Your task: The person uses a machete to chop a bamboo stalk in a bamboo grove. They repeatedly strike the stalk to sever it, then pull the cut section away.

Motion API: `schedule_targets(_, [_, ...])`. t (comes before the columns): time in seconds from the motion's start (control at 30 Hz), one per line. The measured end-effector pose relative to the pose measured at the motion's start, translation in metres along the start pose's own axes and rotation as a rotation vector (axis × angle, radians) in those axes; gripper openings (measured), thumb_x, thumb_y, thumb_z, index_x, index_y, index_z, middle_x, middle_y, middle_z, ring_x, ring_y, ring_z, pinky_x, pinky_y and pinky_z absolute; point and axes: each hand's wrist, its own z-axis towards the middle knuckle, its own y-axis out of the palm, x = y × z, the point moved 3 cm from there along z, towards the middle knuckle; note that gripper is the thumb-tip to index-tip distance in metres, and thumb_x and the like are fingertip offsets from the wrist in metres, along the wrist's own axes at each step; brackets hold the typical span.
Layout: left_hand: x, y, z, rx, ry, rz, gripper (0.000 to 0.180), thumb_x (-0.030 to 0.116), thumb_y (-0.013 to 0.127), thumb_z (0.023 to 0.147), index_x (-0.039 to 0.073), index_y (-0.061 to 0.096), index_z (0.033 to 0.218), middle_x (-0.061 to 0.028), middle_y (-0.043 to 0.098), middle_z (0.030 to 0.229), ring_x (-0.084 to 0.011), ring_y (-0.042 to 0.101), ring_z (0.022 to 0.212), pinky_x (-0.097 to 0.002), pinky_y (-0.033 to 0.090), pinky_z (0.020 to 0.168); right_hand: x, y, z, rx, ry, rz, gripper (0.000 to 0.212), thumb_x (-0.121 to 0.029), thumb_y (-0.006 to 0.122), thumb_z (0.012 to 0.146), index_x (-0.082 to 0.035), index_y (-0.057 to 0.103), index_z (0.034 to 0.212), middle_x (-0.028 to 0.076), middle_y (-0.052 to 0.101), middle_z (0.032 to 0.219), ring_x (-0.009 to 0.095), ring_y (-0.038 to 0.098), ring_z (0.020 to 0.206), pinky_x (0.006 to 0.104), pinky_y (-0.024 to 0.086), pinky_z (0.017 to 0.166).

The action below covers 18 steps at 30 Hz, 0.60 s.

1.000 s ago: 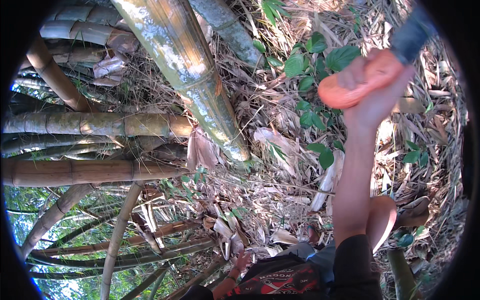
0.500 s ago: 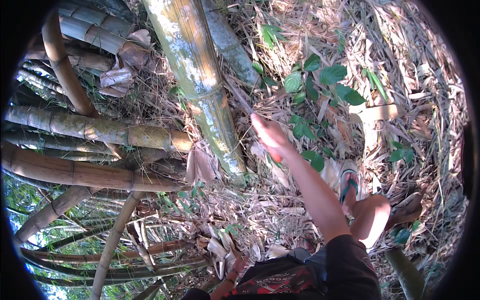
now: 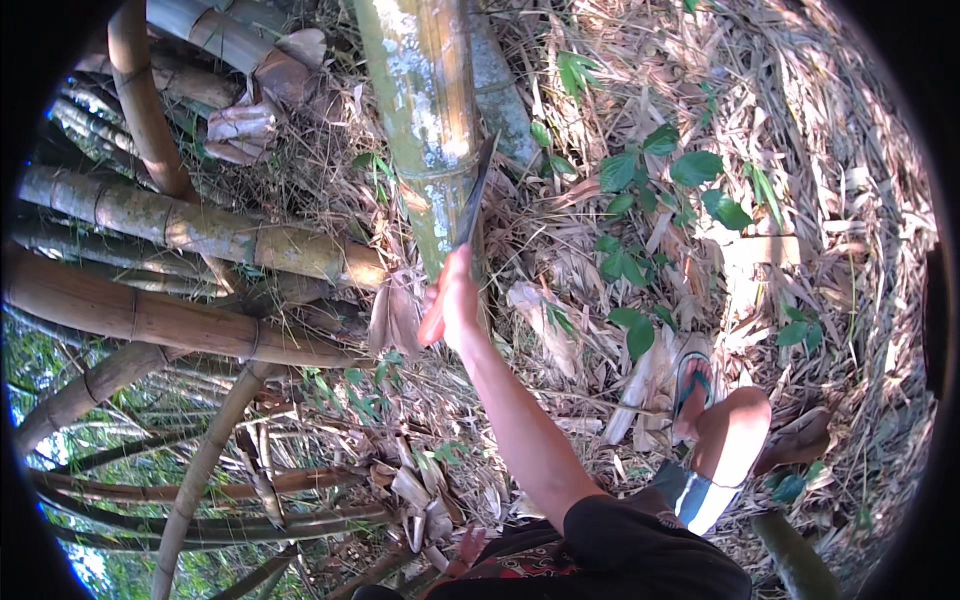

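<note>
My right hand [image 3: 458, 302] is wrapped round the orange-brown handle of a machete [image 3: 473, 203]. Its dark blade points up and away, overlapping the right side of a thick bamboo culm [image 3: 420, 110] near a node; I cannot tell whether it touches. Pale lichen patches mark the culm's green-yellow skin, and its lower end lies behind my hand. Low beside my body, my left hand [image 3: 468, 548] shows only in part, fingers apart and nothing in it.
Several cut or leaning bamboo culms [image 3: 200, 225] crowd the left side. Dry leaf litter [image 3: 820, 150] covers the ground on the right, with green seedlings [image 3: 640, 185] growing from it. My sandalled foot [image 3: 692, 390] stands at lower right, near a short bamboo piece [image 3: 795, 555].
My right hand has swung left with the machete, from the culm's right side to in front of it. The blade now tilts up to the right instead of up to the left.
</note>
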Motion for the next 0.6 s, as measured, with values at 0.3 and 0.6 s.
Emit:
schedule_targets(0.3, [0.024, -0.027, 0.024, -0.235, -0.25, -0.495, 0.074, 0.037, 0.066, 0.091, 0.024, 0.021, 0.149, -0.0115, 0.062, 0.093, -0.0205, 0.062, 0.07, -0.0344, 0.053, 0.055, -0.103, -0.082, 0.003, -0.233, 0.177, -0.625, 0.06, -0.067, 0.04, 0.093, -0.013, 0.041, 0.065, -0.002, 0.043, 0.053, 0.008, 0.039, 0.042, 0.0249, 0.036, 0.04])
schedule_targets(0.6, [-0.016, -0.017, 0.0, -0.088, -0.079, -0.11, 0.073, 0.033, 0.065, 0.092, 0.024, 0.021, 0.149, -0.0101, 0.064, 0.094, -0.0193, 0.064, 0.075, -0.0365, 0.055, 0.058, -0.277, -0.025, -0.083, -0.229, -0.76, 0.162, 0.07, -0.074, 0.027, 0.092, -0.009, 0.047, 0.074, 0.001, 0.045, 0.055, 0.014, 0.045, 0.047, 0.029, 0.039, 0.046])
